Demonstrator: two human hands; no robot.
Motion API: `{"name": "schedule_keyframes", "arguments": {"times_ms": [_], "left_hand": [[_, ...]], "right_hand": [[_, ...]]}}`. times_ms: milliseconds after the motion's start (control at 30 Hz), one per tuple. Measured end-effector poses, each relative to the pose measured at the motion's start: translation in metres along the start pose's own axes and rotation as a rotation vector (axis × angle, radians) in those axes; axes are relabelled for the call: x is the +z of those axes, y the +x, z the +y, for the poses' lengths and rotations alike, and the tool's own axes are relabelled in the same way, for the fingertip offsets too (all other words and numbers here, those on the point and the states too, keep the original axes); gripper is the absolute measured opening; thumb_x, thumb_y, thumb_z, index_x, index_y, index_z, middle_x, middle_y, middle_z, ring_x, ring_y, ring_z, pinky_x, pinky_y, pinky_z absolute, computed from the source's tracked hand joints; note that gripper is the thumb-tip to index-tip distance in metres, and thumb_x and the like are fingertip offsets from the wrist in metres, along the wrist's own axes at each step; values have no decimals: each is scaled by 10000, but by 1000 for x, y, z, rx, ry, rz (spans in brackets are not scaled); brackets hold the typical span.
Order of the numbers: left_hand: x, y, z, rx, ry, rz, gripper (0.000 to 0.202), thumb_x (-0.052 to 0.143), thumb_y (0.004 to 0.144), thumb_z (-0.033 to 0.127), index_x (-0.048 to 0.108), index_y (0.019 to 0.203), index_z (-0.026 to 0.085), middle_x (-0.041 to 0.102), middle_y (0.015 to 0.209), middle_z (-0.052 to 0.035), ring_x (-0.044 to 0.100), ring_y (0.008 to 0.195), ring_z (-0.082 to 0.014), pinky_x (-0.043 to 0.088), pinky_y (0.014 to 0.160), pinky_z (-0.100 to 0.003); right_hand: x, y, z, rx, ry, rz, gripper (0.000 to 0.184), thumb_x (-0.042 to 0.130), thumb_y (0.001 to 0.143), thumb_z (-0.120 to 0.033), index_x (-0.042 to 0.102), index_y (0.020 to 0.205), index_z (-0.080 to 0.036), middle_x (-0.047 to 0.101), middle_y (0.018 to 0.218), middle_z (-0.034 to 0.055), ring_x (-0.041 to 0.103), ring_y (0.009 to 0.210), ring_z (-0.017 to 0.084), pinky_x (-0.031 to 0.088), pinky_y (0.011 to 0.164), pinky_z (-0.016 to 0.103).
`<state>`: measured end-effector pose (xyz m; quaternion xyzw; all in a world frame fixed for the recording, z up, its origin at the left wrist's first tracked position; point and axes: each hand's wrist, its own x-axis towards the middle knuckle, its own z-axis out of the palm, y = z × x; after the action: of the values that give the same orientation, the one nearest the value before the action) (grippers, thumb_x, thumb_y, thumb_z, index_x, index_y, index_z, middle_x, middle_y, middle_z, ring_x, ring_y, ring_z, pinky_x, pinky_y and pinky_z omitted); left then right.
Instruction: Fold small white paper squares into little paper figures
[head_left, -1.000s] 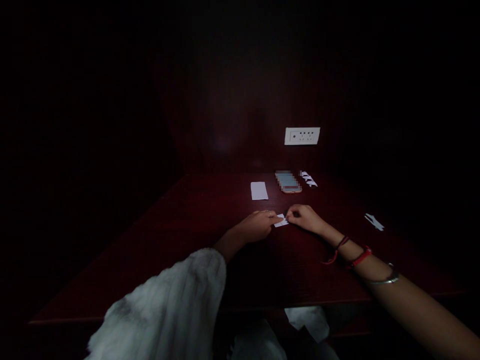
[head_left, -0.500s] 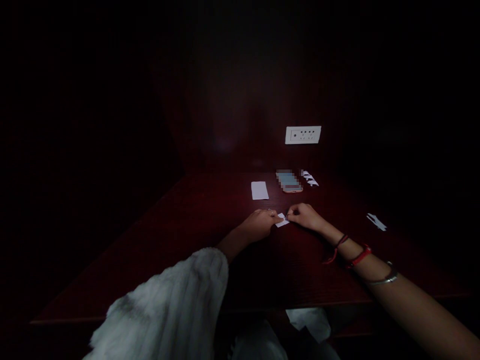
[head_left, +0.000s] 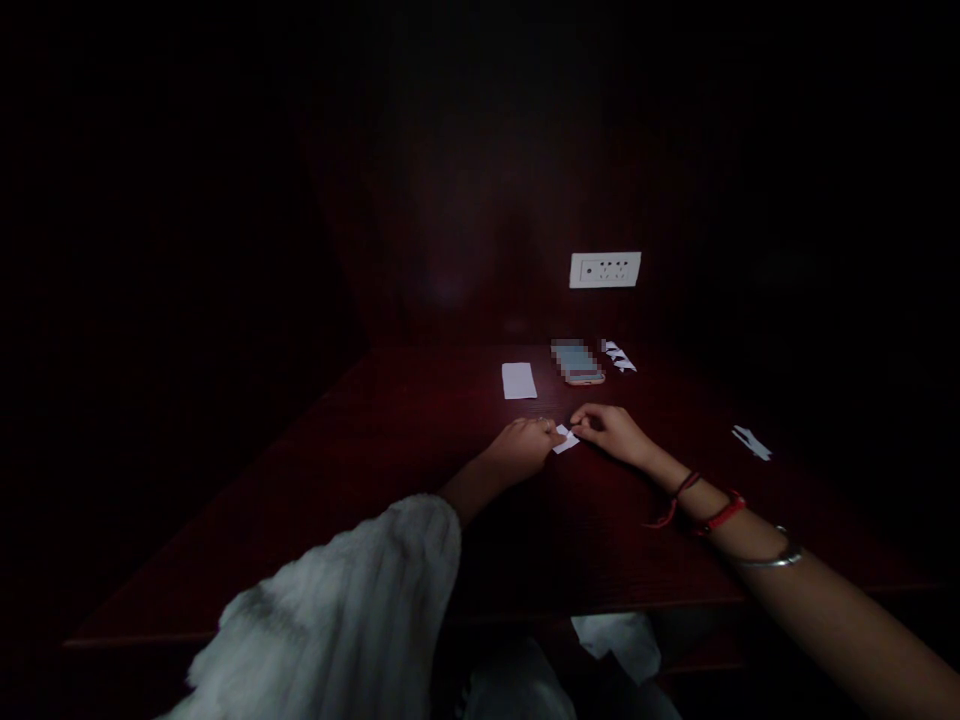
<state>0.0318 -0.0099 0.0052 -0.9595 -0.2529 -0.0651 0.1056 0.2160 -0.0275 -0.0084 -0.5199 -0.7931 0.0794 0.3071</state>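
A small piece of folded white paper (head_left: 566, 442) lies on the dark red table between my hands. My left hand (head_left: 523, 446), in a fluffy white sleeve, grips the paper's left side with thumb and fingers. From the right, my right hand (head_left: 609, 432) reaches the paper's upper right edge, its thumb and index finger drawn close together there. Whether a bit of paper sits between those fingertips is too small to make out. Bracelets circle the right wrist and forearm.
Behind the hands lie a white paper sheet (head_left: 519, 381), a phone (head_left: 577, 362) and several folded paper pieces (head_left: 620, 356). Narrow paper strips (head_left: 751, 442) rest at the right. A white socket panel (head_left: 605, 270) is on the back wall. The table's front edge (head_left: 360, 622) runs below the forearms.
My right fingertips have shifted slightly up and left along the paper's edge. My left hand stays on the paper, and the other things have kept their places.
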Motion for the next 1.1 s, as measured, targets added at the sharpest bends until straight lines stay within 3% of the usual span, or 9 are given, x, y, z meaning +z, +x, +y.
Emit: {"name": "schedule_keyframes", "arguments": {"times_ms": [167,367,733,1100], "left_hand": [[0,0,1,2,0,15,298,304,800,153,475,1029,238,504,923,-40,485,823,-153,370,715,-265],[-1,0,3,-19,-6,-10,308,296,795,136,478,1021,237,504,918,-45,486,825,-162,370,707,-275],[-2,0,4,-36,-39,-16,322,292,787,128,472,1035,229,501,925,-53,485,833,-170,372,719,-282],[-1,-4,7,-58,-80,-9,353,321,752,86,445,1052,226,459,1025,-32,452,891,-157,372,747,-263]], "right_hand": [[-13,-7,-4,-222,-106,-75,195,428,737,-177,601,826,-181,544,766,32,497,708,106,370,658,210],[-16,-12,-6,-284,-272,-183,258,413,737,-145,584,919,-212,525,826,37,498,749,116,371,685,213],[-16,-14,-12,-253,-392,-207,281,406,734,-167,559,963,-223,525,842,35,502,739,123,361,656,212],[-18,-17,3,-179,-368,-129,314,393,732,-171,541,1003,-226,511,865,30,496,757,118,364,697,214]]}}
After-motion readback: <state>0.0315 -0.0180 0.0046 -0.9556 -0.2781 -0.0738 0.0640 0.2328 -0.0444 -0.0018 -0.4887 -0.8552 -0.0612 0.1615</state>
